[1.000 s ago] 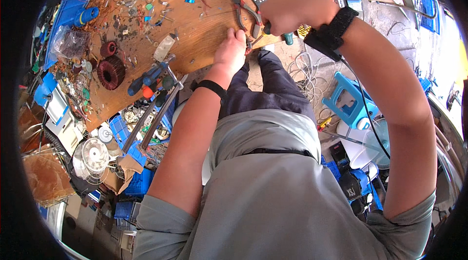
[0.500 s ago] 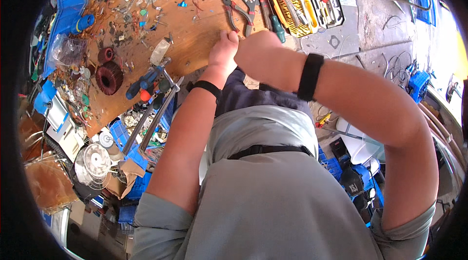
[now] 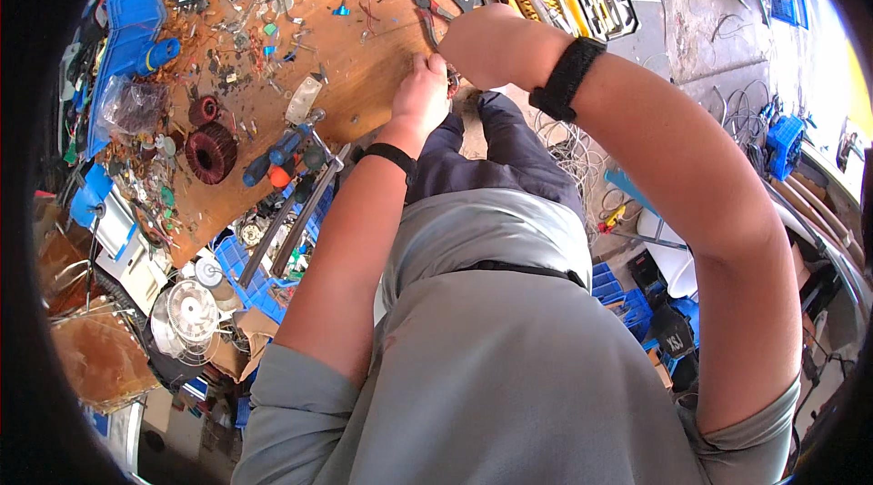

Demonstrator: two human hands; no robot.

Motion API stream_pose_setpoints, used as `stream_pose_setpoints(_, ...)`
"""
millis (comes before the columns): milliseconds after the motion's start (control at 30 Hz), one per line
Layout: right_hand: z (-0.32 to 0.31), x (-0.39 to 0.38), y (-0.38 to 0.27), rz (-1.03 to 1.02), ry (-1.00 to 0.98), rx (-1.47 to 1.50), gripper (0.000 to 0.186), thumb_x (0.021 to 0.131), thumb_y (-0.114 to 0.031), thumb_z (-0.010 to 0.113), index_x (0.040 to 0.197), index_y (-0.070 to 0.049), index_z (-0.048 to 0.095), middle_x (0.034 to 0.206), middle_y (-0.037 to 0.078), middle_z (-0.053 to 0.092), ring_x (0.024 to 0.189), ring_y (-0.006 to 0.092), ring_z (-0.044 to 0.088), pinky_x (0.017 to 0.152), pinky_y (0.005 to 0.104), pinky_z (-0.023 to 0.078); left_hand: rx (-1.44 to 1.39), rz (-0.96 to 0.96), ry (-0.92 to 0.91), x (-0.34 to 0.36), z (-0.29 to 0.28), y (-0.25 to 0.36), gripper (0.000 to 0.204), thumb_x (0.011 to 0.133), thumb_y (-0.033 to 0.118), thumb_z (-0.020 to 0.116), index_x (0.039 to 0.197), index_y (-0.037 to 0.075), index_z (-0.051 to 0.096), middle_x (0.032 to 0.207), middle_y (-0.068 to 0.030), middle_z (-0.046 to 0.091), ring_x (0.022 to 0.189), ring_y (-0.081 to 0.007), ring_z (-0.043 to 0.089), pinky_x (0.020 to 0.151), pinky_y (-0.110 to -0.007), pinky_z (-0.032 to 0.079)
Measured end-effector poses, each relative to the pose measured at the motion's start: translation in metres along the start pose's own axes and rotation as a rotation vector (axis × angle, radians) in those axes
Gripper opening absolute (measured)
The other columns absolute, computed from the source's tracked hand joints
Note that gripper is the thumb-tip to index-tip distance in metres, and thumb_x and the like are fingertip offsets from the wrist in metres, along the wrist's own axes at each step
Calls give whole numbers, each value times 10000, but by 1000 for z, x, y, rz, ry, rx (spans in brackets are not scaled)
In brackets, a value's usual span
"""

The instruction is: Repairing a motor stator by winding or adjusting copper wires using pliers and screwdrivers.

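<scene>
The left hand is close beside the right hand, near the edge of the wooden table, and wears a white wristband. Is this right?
Not quite: the wristband is black, not white, as the head view shows. The left hand is indeed close beside the right hand, near the edge of the wooden table.

The left arm (image 3: 353, 258) stretches forward nearly straight, its left hand (image 3: 421, 96) curled. The right arm (image 3: 677, 162), bent at the elbow, angles inward; its right hand (image 3: 484, 47) sits just beside the left, fingertips hidden.
</scene>
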State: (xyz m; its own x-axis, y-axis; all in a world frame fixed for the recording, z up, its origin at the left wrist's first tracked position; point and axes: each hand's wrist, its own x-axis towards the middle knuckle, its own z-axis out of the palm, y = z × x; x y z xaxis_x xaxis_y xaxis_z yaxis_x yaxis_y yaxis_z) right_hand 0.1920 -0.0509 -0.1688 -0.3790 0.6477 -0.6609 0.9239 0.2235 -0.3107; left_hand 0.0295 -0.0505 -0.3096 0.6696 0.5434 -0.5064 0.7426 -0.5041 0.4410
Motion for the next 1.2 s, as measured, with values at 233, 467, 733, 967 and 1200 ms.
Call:
stream_pose_setpoints(233,56,-38,-7,265,55,91,180,821,-142,599,910,-79,743,936,129,735,924,305,717,742,425,581,107,111,40,3,7,-16,422,799,67,682,1142,-6,446,1146,-241,505,919,-435,654,799,-487,561)
stream_pose_setpoints(467,35,-37,-19,259,-9,68,206,828,-164,618,971,-87,743,968,122,737,912,283,722,745,415,579,158,90,2,0,-1,-12,407,820,76,661,1165,30,450,1143,-232,522,949,-409,666,806,-472,572)
stream_pose_setpoints(733,12,-20,-12,130,59,82,155,760,-149,678,868,-69,755,885,141,731,848,324,718,693,414,581,122,118,20,5,4,-9,347,833,47,616,1139,28,452,1139,-238,525,954,-425,661,799,-481,567)
stream_pose_setpoints(967,78,-52,-18,413,116,252,198,805,-170,650,973,-106,731,954,133,723,873,309,712,758,417,581,210,161,-30,10,-10,-4,348,828,55,628,1114,24,432,1159,-247,513,964,-451,640,833,-506,546)
stream_pose_setpoints(1200,19,-19,-44,327,133,186,218,856,-156,623,1042,-88,715,904,107,735,858,274,723,662,397,579,187,200,-4,22,18,-26,327,846,65,609,1112,11,426,1159,-255,508,980,-438,639,835,-497,548)
